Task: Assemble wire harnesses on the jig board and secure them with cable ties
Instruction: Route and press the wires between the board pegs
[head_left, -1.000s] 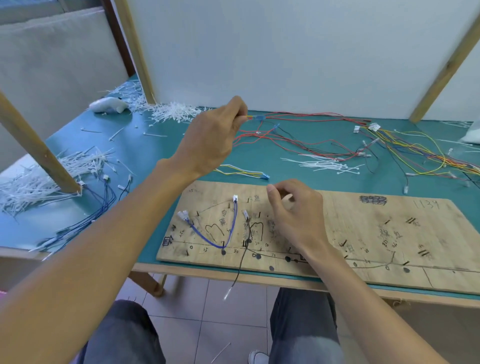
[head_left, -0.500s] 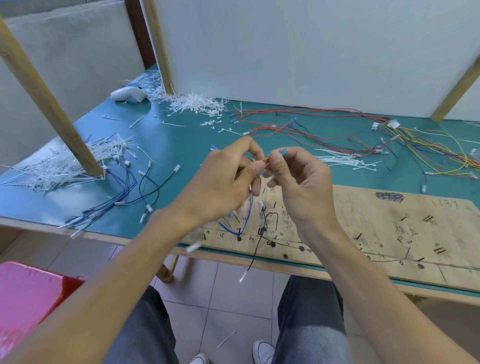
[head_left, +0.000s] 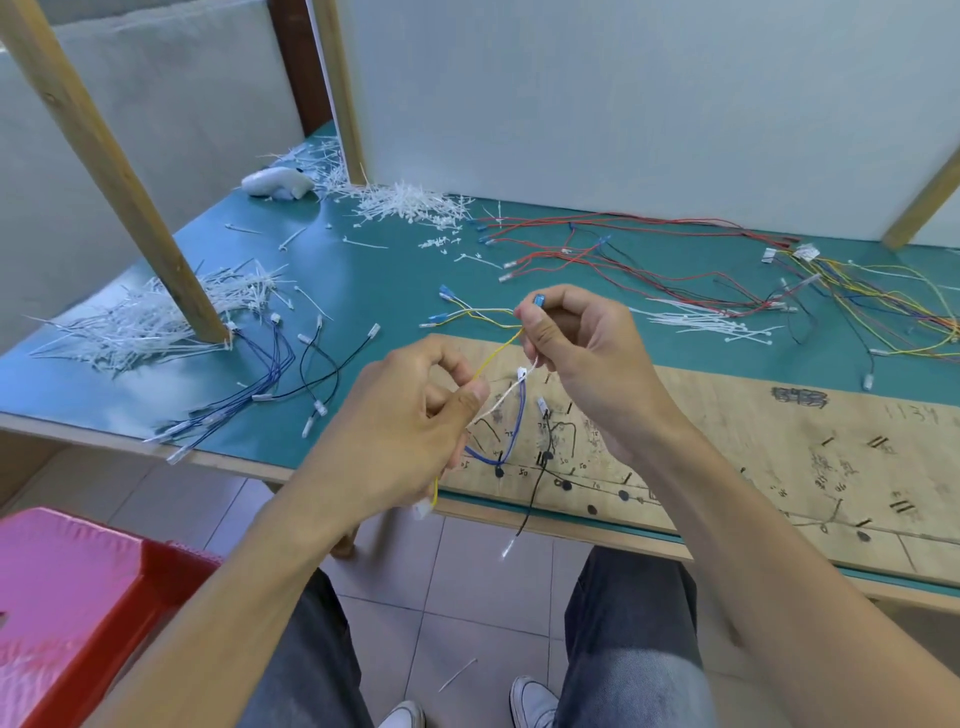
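A yellow wire (head_left: 494, 354) stretches between my two hands above the left end of the wooden jig board (head_left: 753, 431). My right hand (head_left: 587, 358) pinches its upper end, where a small blue terminal (head_left: 539, 300) sticks out of the fingers. My left hand (head_left: 410, 431) grips the wire lower down, together with a white wire; the yellow tail with a white connector (head_left: 423, 509) hangs below the fist. On the board a blue wire loop (head_left: 511, 431) and a black wire (head_left: 543, 467) sit on the pegs; the black one dangles over the table's front edge.
Cable ties lie in heaps at the back (head_left: 410, 205) and left (head_left: 156, 317), and a few right of centre (head_left: 701, 325). Blue and black wires (head_left: 270, 384) lie left, yellow ones (head_left: 467, 314) behind my hands, red ones (head_left: 623, 249) and mixed ones (head_left: 872, 296) farther back. A slanted wooden post (head_left: 119, 176) stands left; a red stool (head_left: 78, 597) below.
Both hands came together over the board, then drew apart, so the yellow wire now runs taut between them. The view has shifted left and down.
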